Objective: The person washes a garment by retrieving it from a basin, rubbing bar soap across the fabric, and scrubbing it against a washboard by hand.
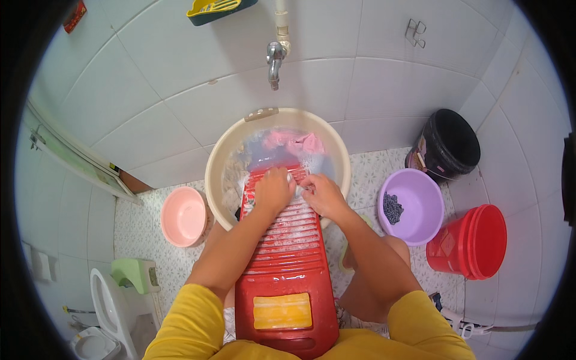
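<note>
A red plastic washboard slopes from my lap down into a beige round basin of cloudy, sudsy water. My left hand presses a small wet whitish cloth onto the foamy ridges, fingers curled. Opposite it, my right hand pinches the same cloth with bent fingers. Much of the cloth is hidden under the hands and foam. A yellow bar of soap lies in the recess at the board's near end. Pink fabric floats at the far side of the basin, and pale fabric soaks at its left.
A chrome tap juts from the tiled wall above the basin. At left are a pink basin, a green stool and a toilet. At right stand a purple basin with dark cloth, a black bucket and a red bucket.
</note>
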`<state>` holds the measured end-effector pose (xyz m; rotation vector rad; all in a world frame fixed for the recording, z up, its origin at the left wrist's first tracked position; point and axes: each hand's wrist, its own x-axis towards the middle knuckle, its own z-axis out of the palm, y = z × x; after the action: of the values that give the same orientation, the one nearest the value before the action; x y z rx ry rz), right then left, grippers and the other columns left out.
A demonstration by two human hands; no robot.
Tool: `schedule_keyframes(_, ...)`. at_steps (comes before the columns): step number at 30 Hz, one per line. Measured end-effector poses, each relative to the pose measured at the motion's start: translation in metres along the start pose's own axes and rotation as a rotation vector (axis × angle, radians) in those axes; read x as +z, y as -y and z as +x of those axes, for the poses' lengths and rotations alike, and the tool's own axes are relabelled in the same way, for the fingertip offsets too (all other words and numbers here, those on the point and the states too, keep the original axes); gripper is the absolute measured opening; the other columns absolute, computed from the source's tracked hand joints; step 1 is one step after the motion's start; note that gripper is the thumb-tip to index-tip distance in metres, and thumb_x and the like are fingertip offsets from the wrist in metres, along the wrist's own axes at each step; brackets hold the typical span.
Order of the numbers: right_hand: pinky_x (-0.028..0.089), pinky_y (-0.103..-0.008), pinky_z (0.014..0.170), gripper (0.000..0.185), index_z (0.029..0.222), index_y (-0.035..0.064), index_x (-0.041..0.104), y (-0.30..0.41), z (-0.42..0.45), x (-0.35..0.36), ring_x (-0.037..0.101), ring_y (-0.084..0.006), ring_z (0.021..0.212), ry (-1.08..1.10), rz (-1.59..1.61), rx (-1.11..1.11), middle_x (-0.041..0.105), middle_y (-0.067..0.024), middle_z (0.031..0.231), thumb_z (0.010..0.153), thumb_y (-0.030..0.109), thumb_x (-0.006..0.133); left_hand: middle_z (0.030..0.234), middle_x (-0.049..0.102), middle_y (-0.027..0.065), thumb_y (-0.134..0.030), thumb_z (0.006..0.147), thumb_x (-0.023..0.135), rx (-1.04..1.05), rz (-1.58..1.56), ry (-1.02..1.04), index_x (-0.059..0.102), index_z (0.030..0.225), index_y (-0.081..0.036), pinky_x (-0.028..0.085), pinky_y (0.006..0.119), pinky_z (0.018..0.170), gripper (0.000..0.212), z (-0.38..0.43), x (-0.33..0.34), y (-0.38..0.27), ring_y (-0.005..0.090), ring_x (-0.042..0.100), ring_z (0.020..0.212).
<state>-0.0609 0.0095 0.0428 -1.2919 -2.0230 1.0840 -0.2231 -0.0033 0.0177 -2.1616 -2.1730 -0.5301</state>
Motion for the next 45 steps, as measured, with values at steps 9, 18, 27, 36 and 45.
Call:
schedule_keyframes(9,0.046,-0.0409,0.081,0.016,0.090,0.0019,0.061,0.003,-0.015,0.000,0.058,-0.0349,0.091,0.018,0.011,-0.066,0.059,-0.0177,0.094,0.077,0.011,0.062,0.079,0.057,0.0148,-0.027,0.080,0.060,0.319,-0.029,0.237,0.054,0.089,-0.005,0.049,0.044,0.058,0.025,-0.057,-0.042,-0.006,0.0318,0.060,0.070)
schedule_keyframes(18,0.045,-0.0393,0.086,0.029,0.105,0.0024,0.062,-0.025,0.002,0.021,0.057,-0.0376,0.099,-0.247,-0.064,-0.228,0.059,-0.0200,0.108,0.077,0.009,0.063,0.083,0.057,0.0199,-0.029,0.090,0.050,0.135,-0.397,0.017,0.053,0.089,-0.002,0.045,0.045,0.070,0.028,-0.005,-0.012,0.006,0.0378,0.058,0.078)
schedule_keyframes(27,0.049,-0.0407,0.076,0.033,0.103,0.0040,0.065,0.009,0.006,-0.004,0.063,-0.0356,0.089,0.159,0.090,-0.081,0.065,-0.0210,0.091,0.071,0.012,0.067,0.084,0.055,0.0049,-0.038,0.099,0.041,-0.040,-0.943,-0.091,0.051,0.092,-0.005,0.044,0.029,0.069,0.035,-0.041,-0.065,0.067,0.0132,0.055,0.078)
schedule_keyframes(36,0.047,-0.0264,0.076,0.037,0.107,0.0018,0.059,-0.040,0.023,0.002,0.058,-0.0156,0.080,0.327,1.144,0.117,0.063,-0.0086,0.095,0.073,0.015,0.066,0.113,0.055,0.0067,-0.031,0.088,0.064,-0.365,-1.160,0.357,0.041,0.126,-0.006,0.044,0.028,0.085,0.051,-0.056,-0.069,0.076,0.0146,0.052,0.100)
schedule_keyframes(45,0.048,-0.0311,0.079,0.054,0.119,0.0000,0.046,0.000,0.011,0.012,0.060,-0.0210,0.091,-0.024,0.582,0.083,0.061,-0.0131,0.100,0.072,0.008,0.071,0.110,0.056,0.0054,0.004,0.072,0.064,-0.449,-1.187,0.428,0.050,0.123,-0.004,0.046,0.027,0.084,0.053,-0.059,-0.082,0.070,0.0151,0.053,0.104)
